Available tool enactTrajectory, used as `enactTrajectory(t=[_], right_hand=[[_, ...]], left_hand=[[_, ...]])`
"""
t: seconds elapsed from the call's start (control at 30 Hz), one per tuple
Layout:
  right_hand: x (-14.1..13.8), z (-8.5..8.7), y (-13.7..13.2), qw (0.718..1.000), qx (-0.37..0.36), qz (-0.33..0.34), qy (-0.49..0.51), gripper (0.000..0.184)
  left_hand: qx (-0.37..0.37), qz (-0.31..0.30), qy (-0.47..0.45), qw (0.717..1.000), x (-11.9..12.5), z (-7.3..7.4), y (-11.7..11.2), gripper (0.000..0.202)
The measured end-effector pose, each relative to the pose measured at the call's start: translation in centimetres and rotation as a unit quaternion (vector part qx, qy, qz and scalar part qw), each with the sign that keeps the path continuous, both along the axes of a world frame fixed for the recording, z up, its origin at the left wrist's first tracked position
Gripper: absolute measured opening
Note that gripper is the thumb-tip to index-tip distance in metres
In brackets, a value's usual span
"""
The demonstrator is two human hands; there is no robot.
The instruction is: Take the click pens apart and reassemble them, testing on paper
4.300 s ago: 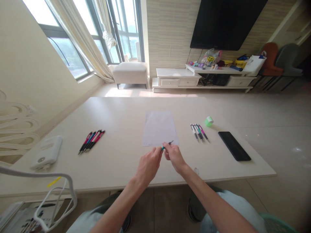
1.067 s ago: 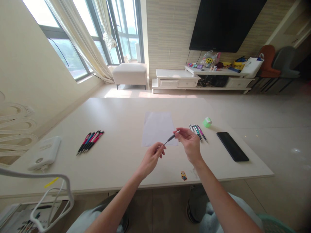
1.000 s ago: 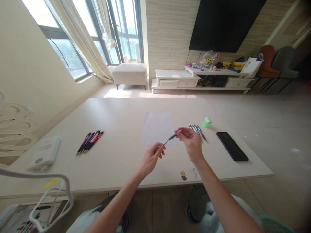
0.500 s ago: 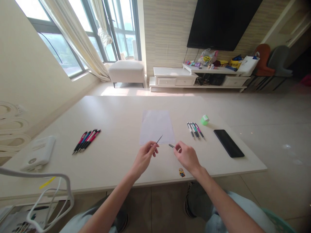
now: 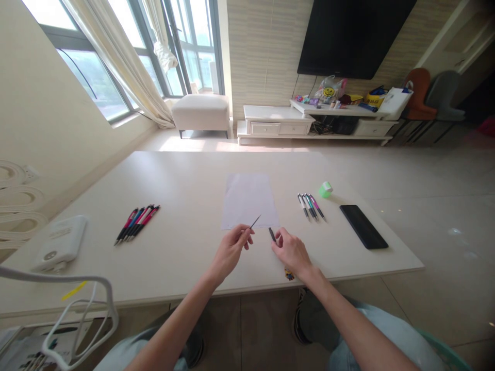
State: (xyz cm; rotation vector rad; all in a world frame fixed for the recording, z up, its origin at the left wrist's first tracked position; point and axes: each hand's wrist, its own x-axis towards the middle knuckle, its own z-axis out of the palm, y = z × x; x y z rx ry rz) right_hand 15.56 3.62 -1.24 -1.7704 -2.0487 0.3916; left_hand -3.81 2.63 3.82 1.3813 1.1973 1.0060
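Between the fingertips of my left hand [image 5: 236, 243] is a thin dark pen refill [image 5: 256, 221], its point slanting up to the right over the near edge of a white sheet of paper [image 5: 249, 198]. My right hand [image 5: 291, 250] pinches a short dark pen barrel piece [image 5: 272, 234], tilted up to the left just beyond the fingers. The two parts are apart. Several pens [image 5: 311, 207] lie side by side right of the paper. A small yellow-and-blue cartoon sticker [image 5: 289, 274] is on the table near my right wrist, partly covered by it.
More pens [image 5: 136, 224] lie in a row at the left. A black phone [image 5: 363, 226] and a green-and-white small container [image 5: 326, 189] are at the right. A white box-like device [image 5: 62, 242] and a white tube [image 5: 77, 279] occupy the left side of the white table [image 5: 181, 190].
My right hand has moved slightly down and left, turning the barrel piece more upright and covering part of the sticker. My left hand stays nearly in place with the refill.
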Motion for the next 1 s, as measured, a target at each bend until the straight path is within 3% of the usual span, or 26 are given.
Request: enactTrajectory(t=[1.0], right_hand=[[-0.07,0.08,0.23,1.000,-0.008,-0.002,0.028,0.010]], left_hand=[[-0.006,-0.014,0.004,1.000,-0.10,-0.42,0.05,0.036]])
